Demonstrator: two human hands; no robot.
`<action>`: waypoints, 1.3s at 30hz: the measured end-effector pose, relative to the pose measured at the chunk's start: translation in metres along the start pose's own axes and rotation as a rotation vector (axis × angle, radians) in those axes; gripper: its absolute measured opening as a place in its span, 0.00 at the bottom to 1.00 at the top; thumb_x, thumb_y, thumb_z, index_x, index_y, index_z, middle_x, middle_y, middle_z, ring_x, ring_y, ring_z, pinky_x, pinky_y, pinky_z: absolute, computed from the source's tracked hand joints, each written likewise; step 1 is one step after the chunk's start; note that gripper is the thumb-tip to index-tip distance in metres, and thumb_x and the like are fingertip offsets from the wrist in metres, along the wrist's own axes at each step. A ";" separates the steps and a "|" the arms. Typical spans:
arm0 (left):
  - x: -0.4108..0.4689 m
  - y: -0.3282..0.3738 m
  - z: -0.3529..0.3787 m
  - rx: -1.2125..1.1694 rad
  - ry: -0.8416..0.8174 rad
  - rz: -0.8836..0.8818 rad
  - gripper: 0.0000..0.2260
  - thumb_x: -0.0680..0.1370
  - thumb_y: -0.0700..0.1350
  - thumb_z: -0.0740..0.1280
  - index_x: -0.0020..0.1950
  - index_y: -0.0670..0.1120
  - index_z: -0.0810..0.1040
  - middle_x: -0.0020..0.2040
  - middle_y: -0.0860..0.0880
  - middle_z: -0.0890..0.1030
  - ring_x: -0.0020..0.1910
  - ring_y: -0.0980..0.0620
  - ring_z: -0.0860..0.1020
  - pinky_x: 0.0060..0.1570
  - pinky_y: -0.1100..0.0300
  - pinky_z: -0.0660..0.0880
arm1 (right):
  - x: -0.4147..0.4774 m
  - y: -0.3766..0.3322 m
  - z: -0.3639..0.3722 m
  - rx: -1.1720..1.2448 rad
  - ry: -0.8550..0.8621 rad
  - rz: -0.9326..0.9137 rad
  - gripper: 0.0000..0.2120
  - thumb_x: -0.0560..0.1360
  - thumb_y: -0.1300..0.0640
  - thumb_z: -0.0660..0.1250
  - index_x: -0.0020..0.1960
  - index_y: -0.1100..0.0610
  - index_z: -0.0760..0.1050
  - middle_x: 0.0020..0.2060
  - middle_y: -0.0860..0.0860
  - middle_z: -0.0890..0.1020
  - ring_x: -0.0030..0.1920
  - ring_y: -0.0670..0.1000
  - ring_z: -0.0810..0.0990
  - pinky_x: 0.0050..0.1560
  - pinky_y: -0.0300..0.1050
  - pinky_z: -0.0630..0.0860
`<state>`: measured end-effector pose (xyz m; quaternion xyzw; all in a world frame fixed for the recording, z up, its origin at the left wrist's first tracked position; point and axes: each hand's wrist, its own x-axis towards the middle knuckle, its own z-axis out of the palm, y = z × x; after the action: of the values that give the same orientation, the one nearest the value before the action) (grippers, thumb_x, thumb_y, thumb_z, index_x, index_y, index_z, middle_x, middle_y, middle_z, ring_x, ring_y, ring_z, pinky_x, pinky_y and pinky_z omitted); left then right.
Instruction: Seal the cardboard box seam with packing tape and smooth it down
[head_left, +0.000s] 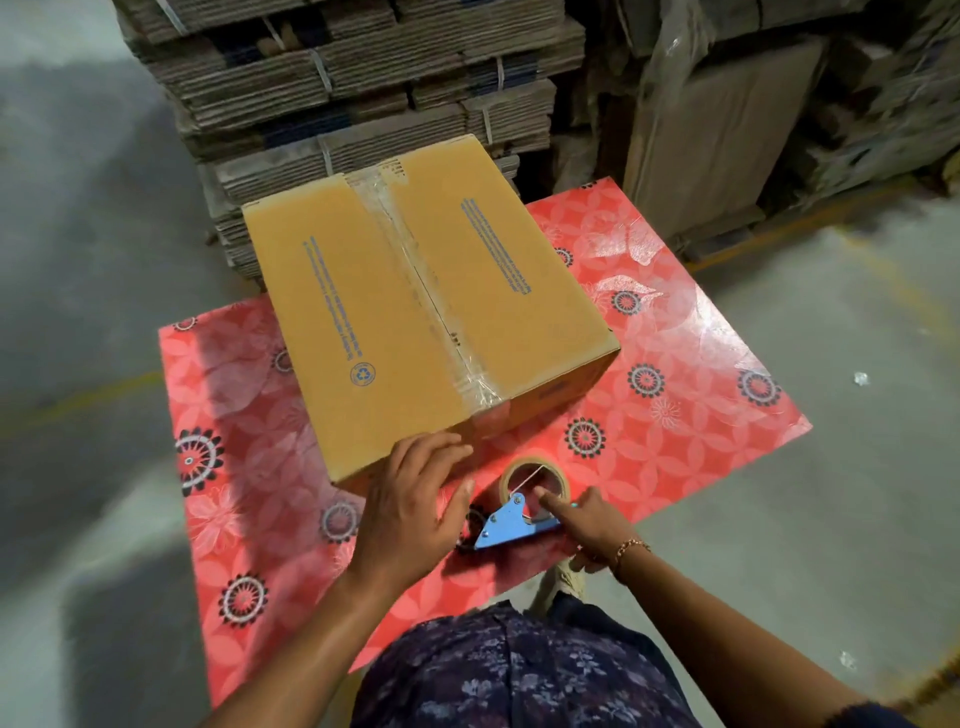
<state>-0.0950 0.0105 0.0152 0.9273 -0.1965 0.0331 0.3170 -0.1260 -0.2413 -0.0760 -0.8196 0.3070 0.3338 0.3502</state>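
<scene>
Nearest me, right hand grips the blue metal tape dispenser; left hand spread empty against the taped brown cardboard box — I'd press the wrinkled near tape end flat.

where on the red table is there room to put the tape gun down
Bare red floral tabletop lies right of the brown cardboard box, and along the left edge. The near edge is crowded: left hand, right hand, blue tape dispenser.

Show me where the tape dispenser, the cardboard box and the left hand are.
tape dispenser (511, 525): head view, blue metal plate.
cardboard box (332, 312): head view, left top flap.
left hand (410, 506): head view, back of hand.
</scene>
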 end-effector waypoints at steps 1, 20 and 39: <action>-0.005 -0.001 -0.001 -0.034 -0.021 -0.034 0.13 0.78 0.49 0.67 0.61 0.47 0.80 0.60 0.52 0.79 0.62 0.51 0.75 0.61 0.53 0.73 | 0.001 -0.002 0.005 0.072 -0.005 0.026 0.41 0.65 0.23 0.66 0.55 0.59 0.66 0.42 0.57 0.83 0.38 0.58 0.84 0.38 0.52 0.82; 0.045 0.074 0.008 -1.498 -0.509 -1.010 0.29 0.80 0.62 0.56 0.63 0.40 0.81 0.56 0.38 0.83 0.52 0.40 0.81 0.53 0.43 0.78 | -0.066 -0.117 -0.159 0.232 -0.247 -0.712 0.17 0.71 0.60 0.66 0.60 0.58 0.74 0.39 0.53 0.81 0.35 0.50 0.80 0.27 0.39 0.73; 0.180 0.200 0.015 -1.661 0.384 -0.766 0.23 0.81 0.57 0.57 0.53 0.40 0.83 0.45 0.43 0.86 0.42 0.45 0.84 0.41 0.54 0.79 | -0.072 -0.076 -0.239 0.533 -0.305 -0.844 0.05 0.81 0.58 0.66 0.49 0.60 0.79 0.42 0.53 0.84 0.38 0.53 0.79 0.33 0.41 0.71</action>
<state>-0.0072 -0.2047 0.1511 0.3836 0.2175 -0.0718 0.8946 -0.0329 -0.3648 0.1345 -0.6964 -0.0302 0.1893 0.6916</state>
